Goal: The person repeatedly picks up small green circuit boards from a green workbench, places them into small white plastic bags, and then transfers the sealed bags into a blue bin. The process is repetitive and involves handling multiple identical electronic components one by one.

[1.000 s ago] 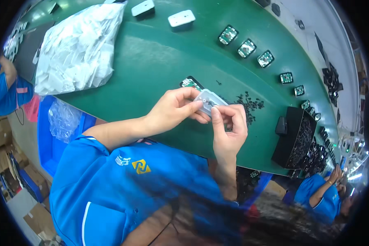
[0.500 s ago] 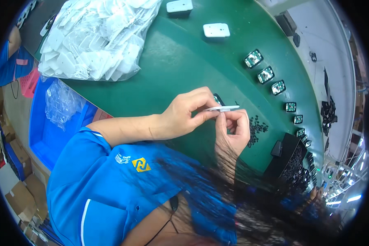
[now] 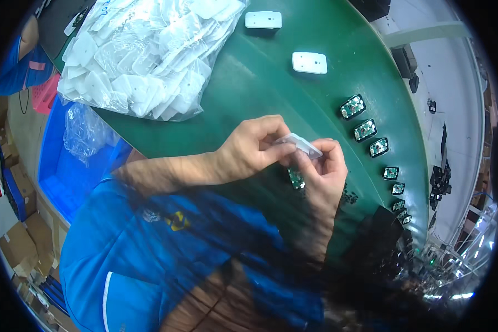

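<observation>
Between my two hands is a white plastic cover (image 3: 302, 145), thin and tilted. My left hand (image 3: 255, 148) pinches its left end, while the fingers of my right hand (image 3: 327, 169) close on its right side. Whatever the right fingertips press against underneath is hidden. Just below the hands, partly covered by them, a black housing with a green circuit board (image 3: 296, 178) lies on the green table (image 3: 216, 99). Beside my right wrist is a pile of small black parts (image 3: 349, 195), mostly hidden.
A clear bag of white covers (image 3: 144, 61) fills the table's far left. Two white-covered units, one a closed unit (image 3: 309, 62), lie at the back. Several open housings with circuit boards (image 3: 365, 130) curve along the right edge. A blue bin (image 3: 66, 171) stands left. Dark hair blurs the lower right.
The white cover has tipped from nearly edge-on to showing more of its face. My right hand has shifted slightly right, and more of the circuit board below shows. The whole view has shifted slightly.
</observation>
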### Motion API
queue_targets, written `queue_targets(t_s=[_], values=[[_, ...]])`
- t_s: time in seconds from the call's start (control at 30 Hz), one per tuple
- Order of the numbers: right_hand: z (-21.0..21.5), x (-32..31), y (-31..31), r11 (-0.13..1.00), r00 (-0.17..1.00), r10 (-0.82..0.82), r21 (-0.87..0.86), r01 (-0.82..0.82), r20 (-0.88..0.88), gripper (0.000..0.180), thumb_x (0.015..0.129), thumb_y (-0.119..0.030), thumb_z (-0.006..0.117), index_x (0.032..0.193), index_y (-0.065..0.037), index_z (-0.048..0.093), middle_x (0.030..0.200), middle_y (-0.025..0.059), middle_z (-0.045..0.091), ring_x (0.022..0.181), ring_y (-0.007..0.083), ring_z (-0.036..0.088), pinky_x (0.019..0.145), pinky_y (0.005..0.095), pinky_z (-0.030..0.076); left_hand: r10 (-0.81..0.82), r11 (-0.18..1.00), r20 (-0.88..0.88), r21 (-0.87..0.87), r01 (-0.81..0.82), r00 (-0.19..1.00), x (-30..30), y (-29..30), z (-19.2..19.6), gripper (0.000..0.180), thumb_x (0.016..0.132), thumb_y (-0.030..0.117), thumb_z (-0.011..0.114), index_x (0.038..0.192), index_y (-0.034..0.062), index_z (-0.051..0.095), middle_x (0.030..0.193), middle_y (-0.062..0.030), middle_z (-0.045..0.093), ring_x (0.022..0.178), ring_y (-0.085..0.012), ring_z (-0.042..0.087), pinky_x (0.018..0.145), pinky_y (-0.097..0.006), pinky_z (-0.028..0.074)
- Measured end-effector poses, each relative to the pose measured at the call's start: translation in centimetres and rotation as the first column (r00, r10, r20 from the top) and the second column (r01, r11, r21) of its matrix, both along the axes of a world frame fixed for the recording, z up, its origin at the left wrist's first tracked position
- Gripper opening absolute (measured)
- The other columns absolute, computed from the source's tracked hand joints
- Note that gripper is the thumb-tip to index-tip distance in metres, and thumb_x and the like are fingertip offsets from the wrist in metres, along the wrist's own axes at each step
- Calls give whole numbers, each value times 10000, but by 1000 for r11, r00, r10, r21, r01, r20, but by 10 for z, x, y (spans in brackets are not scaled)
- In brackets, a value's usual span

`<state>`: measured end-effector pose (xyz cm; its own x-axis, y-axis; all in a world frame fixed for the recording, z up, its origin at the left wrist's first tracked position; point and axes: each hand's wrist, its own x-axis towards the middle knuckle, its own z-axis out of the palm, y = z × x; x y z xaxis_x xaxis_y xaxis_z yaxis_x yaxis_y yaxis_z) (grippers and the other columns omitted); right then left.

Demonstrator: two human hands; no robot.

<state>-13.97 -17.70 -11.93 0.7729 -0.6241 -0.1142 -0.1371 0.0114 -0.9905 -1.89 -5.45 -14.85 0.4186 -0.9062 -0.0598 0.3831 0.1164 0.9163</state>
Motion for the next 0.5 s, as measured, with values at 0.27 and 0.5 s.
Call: queue_targets(t_s=[0.27,0.5], values=[[-19,-4,-21,993,993,49,113,-36,-112,200,788,-66,733,861,-32,550,808,-5,557,717,52,512,626,194,396,-35,998,65,58,31,997,12,-12,-6,239,940,8,463,1156,-27,558,835,-90,629,762,-160,660,702,-264,545],[-6,19,-129,202,946,-100,-937,-284,-308,529,701,120,494,1185,-85,554,1276,104,504,1197,311,463,1006,410,351,-139,972,791,224,-70,596,67,-60,-29,129,850,25,526,973,44,560,797,-141,584,701,-268,614,612,-380,494]])
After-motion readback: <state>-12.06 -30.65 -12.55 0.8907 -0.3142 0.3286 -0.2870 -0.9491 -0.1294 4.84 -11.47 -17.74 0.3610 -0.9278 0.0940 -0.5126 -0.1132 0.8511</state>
